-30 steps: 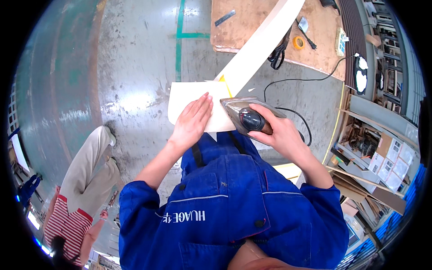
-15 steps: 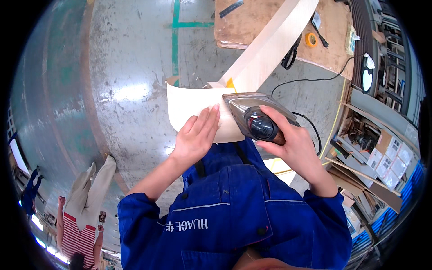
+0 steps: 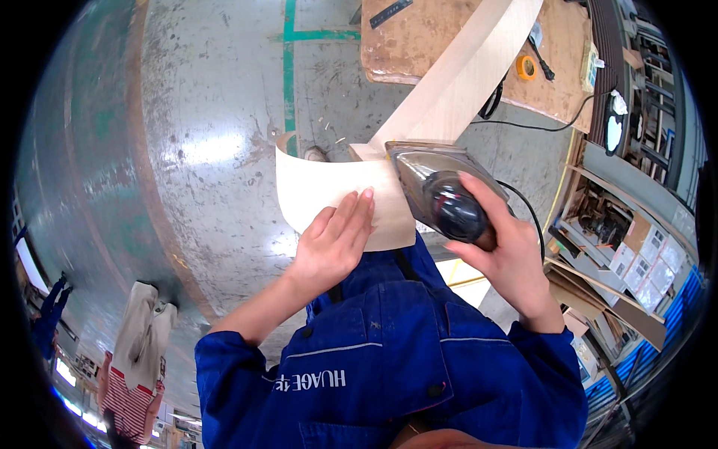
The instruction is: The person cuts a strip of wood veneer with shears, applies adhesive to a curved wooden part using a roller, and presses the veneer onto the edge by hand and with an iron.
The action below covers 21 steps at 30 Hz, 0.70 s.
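Observation:
A pale, thin veneer sheet (image 3: 314, 187), curled up at its left end, lies in front of my body. It meets the near end of a long, curved, light wooden piece (image 3: 460, 90). My left hand (image 3: 336, 236) rests on the sheet with its fingers stretched out together. My right hand (image 3: 508, 243) is closed round the dark handle of a clothes iron (image 3: 419, 168). The iron's pointed nose sits over the spot where sheet and wooden piece meet, just right of my left fingertips. The iron hides part of that joint.
A worn wooden table (image 3: 404, 45) at the far side bears a ruler (image 3: 390, 13), a yellow tape roll (image 3: 526, 68) and a black plug. The iron's cord (image 3: 535, 217) hangs at the right, near a shelf of scraps (image 3: 598, 224). A person (image 3: 138, 352) stands at left.
The iron has shifted a little to the right and its nose now covers a yellow bit seen before at the joint. My left hand stays on the sheet. The person at left has changed stance.

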Available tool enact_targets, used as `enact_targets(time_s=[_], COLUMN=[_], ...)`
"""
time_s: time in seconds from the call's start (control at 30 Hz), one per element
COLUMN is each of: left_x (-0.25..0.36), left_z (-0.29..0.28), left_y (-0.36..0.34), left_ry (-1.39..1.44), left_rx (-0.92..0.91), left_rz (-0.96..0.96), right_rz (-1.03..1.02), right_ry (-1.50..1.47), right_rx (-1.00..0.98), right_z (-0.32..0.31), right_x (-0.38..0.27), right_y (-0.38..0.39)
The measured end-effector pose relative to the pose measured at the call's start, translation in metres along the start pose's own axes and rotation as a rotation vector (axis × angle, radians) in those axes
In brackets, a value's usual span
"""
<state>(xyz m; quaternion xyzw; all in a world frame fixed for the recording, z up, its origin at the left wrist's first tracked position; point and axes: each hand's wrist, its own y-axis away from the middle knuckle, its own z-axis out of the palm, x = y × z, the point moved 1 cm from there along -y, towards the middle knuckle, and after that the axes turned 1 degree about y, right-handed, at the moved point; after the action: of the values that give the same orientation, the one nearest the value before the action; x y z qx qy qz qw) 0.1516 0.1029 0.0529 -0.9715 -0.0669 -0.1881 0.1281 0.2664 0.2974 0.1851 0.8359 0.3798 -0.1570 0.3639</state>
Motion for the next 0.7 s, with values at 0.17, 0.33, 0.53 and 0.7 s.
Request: enact_targets(time_s=[0.17,0.33,0.53,0.7], left_x=[-0.013,-0.019,-0.015,-0.01], left_z=[0.0,0.003,0.002,0.001], left_y=[-0.011,-0.019,-0.022,-0.024], left_ry=[0.147,0.131,-0.097,-0.126], left_rx=[0.006,0.058,0.007,-0.04], left_rz=[-0.018,-0.064,-0.1,-0.104], right_rz=[0.086,0.158,0.25,0.289], right_ry=[-0.166,-0.185,-0.299,-0.376], right_rx=[0.161,0.43,0.465,0.433], right_z=[-0.019,-0.009,-0.007,-0.005], right_x=[0.019,0.047,0.078,0.082], right_y=[0.023,0.037,0.057,0.056])
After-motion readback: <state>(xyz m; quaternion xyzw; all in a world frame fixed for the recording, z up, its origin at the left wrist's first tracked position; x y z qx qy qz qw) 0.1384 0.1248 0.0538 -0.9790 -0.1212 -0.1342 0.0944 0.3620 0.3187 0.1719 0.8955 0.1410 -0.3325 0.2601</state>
